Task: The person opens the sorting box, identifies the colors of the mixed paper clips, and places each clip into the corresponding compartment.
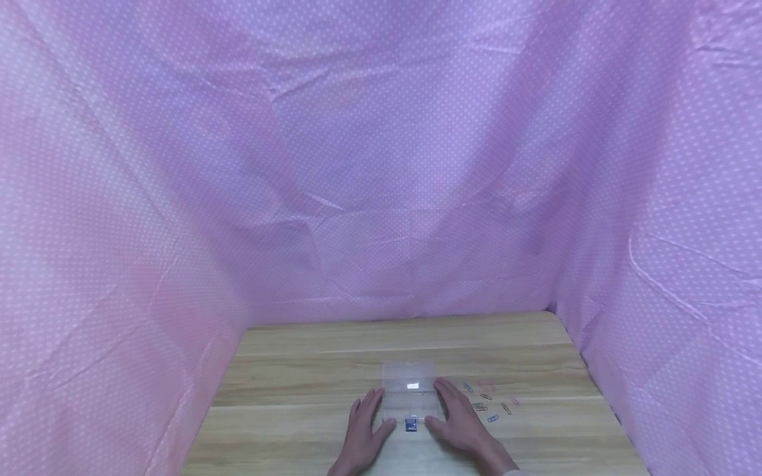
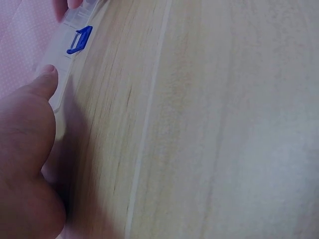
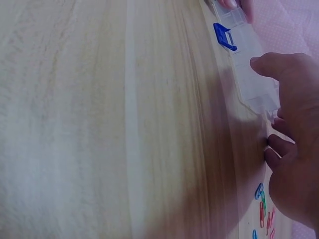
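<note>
A clear plastic box [image 1: 397, 406] with inner dividers lies on the table between my hands. A blue latch [image 1: 411, 425] sticks out from the middle of its near edge, and it also shows in both wrist views. My left hand [image 1: 361, 433] is at the box's left side, fingers fairly straight along it and thumb at the near left corner. On the other side, my right hand [image 1: 462, 423] has its index finger at the right edge. Its thumb [image 3: 266, 64] overlaps the box's near part in the right wrist view, and its lower fingers bend toward the tabletop.
Several coloured paper clips [image 1: 493, 418] lie scattered just right of my right hand. The wood-grain table [image 1: 286, 370] is bordered at the back and sides by a pink and purple dotted cloth [image 1: 381, 258].
</note>
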The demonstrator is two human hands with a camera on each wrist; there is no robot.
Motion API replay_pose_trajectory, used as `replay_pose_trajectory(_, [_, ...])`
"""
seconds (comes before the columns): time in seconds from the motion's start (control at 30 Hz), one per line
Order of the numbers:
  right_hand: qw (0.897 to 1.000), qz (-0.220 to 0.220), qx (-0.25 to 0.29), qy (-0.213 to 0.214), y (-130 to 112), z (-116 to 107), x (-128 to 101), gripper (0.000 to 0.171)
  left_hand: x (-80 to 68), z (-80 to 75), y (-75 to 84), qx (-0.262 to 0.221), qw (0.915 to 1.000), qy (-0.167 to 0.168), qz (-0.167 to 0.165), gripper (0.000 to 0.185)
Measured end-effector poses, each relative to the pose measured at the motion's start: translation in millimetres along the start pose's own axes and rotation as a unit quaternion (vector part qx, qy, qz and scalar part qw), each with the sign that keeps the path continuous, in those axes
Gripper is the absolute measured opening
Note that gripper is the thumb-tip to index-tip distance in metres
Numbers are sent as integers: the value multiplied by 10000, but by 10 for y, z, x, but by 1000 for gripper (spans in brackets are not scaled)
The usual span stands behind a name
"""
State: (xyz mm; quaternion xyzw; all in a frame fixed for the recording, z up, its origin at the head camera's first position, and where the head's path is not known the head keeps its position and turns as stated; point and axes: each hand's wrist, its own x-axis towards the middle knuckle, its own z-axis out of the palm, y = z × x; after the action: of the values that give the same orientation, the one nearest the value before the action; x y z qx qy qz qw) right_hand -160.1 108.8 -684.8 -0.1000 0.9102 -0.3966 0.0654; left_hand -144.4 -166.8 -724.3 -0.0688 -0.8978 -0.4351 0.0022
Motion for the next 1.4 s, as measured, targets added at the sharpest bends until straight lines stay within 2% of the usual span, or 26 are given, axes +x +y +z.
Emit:
replay_pose_trajectory(0.17, [9999,-75,84,33,-10,-37,-13,88,-25,8,6,21,9999,118,97,73])
replay_pose_trajectory(0.47, [9983,-399,-97,420,-30,-109,-87,78,-47,46,-13,224,9973,509,483,69])
replay_pose_trajectory(0.7, [9988,-158,-13,461,-10,-223,-177,71,-38,10,33,25,9997,146,168,73])
replay_pose_trajectory(0.9, [9977,9,25,676,134,-361,-253,67,-38,16,39,-41,9998,148,114,73])
replay_pose_trajectory(1.0, [9955,-88,-120,939,243,-422,-289,64,-37,24,27,-5,9998,167,124,72])
replay_pose_trajectory(1.2, [9855,-560,-393,1550,407,-562,-319,56,-35,22,10,42,9997,165,156,73])
replay_pose_trajectory(1.4, [9864,-457,-334,1546,500,-726,-336,53,-38,15,24,13,9999,122,112,74])
